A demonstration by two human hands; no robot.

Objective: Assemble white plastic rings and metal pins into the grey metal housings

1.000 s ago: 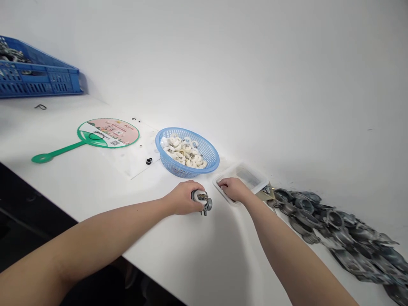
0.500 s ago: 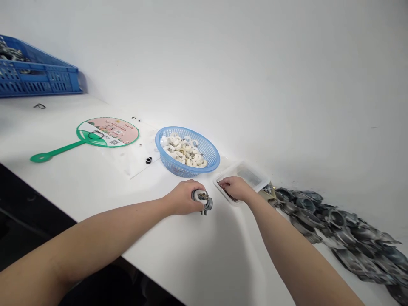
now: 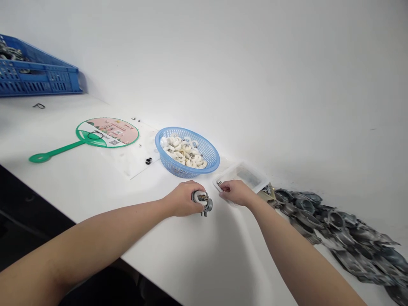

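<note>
My left hand (image 3: 183,199) is closed around a small grey metal fitting (image 3: 202,201) with a white ring in it, held down on the white table. My right hand (image 3: 235,192) rests on the near rim of a clear plastic tray (image 3: 255,175), fingers pinched on something small and dark that I cannot make out. The two hands are a few centimetres apart. Just behind them stands a blue plastic basket (image 3: 208,153) filled with several white rings.
A heap of grey metal fittings (image 3: 338,231) runs along the wall to the right. A green hand fan (image 3: 95,137) lies on a clear sheet at the left, with small black rings (image 3: 148,161) beside it. A blue crate (image 3: 35,72) stands far left. The table edge (image 3: 95,236) runs diagonally below my arms.
My right hand has drawn back slightly from inside the tray to its near rim, fingers pinched. My left hand and the fitting have stayed put.
</note>
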